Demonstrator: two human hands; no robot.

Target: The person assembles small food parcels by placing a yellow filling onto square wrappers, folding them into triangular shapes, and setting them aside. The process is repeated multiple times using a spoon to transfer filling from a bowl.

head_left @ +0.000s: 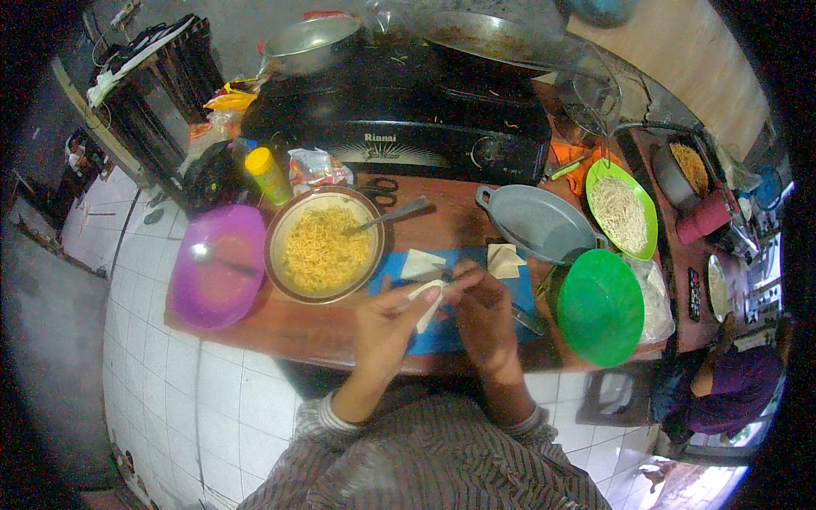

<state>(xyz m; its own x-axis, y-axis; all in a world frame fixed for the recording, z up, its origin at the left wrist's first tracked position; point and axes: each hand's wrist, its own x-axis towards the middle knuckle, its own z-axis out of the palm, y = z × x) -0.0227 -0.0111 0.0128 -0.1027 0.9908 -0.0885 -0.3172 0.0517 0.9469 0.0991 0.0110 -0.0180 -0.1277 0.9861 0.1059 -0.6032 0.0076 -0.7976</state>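
Observation:
A small pale dough sheet (425, 309), folded over, is pinched by my left hand (379, 327) above the blue board (421, 342). Close beside it, the fingers of my right hand (486, 319) are drawn together at the sheet's upper end. Two more pale square sheets lie on the board's far part, a left sheet (422, 262) and a right sheet (507, 262). At the board's right edge a knife (528, 320) is partly visible by my right hand. Left of the board stands a bowl (274, 270) of cooked yellow noodles (327, 242) with a metal utensil (399, 212) in it.
A purple plate (195, 297) with a spoon is at left. Rightward are a grey oval pan (544, 223), a green bowl (600, 308) and a green basket (650, 217) of pale noodles. Behind stands a black stove (382, 157); scissors (380, 190) lie before it. A person (731, 387) is far right.

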